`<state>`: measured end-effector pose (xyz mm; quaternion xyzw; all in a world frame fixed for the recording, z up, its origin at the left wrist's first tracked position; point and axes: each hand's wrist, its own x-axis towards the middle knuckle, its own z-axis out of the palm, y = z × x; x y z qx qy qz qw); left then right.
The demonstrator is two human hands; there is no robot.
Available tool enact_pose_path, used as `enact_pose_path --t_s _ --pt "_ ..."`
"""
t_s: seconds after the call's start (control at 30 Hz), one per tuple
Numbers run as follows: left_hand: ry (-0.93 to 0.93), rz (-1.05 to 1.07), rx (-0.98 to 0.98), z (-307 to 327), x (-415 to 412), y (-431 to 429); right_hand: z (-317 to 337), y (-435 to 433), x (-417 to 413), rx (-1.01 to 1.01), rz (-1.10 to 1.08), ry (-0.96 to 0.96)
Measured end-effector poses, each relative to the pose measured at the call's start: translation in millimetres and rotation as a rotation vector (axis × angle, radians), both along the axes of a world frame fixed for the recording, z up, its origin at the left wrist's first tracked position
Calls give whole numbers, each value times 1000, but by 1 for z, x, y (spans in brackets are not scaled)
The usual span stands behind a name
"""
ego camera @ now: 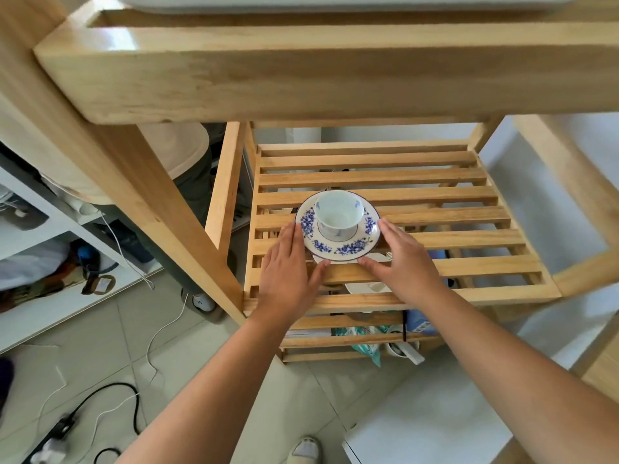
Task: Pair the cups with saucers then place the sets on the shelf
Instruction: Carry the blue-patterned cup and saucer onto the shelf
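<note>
A white cup (pixel 339 212) with small blue marks stands upright on a white saucer (pixel 338 248) with blue flowers. The set sits at the front middle of the slatted wooden shelf (pixel 452 195). My left hand (pixel 284 272) presses against the saucer's left rim, thumb at its front edge. My right hand (pixel 405 259) mirrors it on the right rim. Both hands cup the saucer between them, and neither touches the cup. I cannot tell whether the saucer's full weight rests on the slats.
The rack's thick top frame (pixel 301 72) overhangs the shelf. Below the slats lie a white dish (pixel 368 288), a blue box (pixel 418 321) and a plastic bag (pixel 365 344). Cables (pixel 110 396) cross the tiled floor at left. A person's clothing (pixel 187 152) shows behind the rack.
</note>
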<state>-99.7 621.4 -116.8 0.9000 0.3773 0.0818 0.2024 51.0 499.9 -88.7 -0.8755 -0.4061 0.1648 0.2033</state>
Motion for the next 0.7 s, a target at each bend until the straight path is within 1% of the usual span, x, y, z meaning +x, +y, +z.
enact_pose_path --t_s 0.1,0.4,0.57,0.7 --pt "-7 27 -1 3 14 11 2 17 11 1 2 -55" --pt "20 129 -53 12 54 43 8 69 37 66 -23 4" --pt "54 131 -55 16 67 55 8 82 42 106 -77 30" --pt "33 137 -63 24 69 58 13 80 41 115 -91 44"
